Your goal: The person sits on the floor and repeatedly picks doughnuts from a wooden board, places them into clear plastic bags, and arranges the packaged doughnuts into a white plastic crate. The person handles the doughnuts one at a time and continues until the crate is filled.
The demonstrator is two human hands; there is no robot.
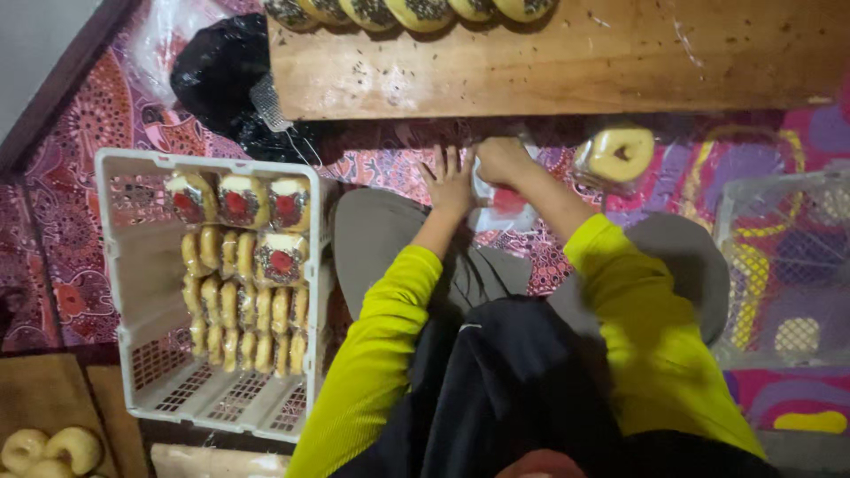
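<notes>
Both hands work over the patterned mat [80, 221]: the left hand [449, 184] lies flat, fingers spread, while the right hand [502, 161] closes on a clear wrapper [506, 205] (red inside). Just beside them lies a wrapped doughnut [617, 156]; a crate [142, 292] of doughnuts stands left, below the wooden board [549, 66].

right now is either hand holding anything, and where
The right hand grips a clear plastic bag at its top; the left hand lies flat beside it, holding nothing.

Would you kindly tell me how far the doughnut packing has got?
Done: wrapped doughnuts fill much of the white plastic crate. In hand: the left hand and right hand work a clear bag with a red patch. Left: a row of sprinkled doughnuts on the wooden board.
</notes>
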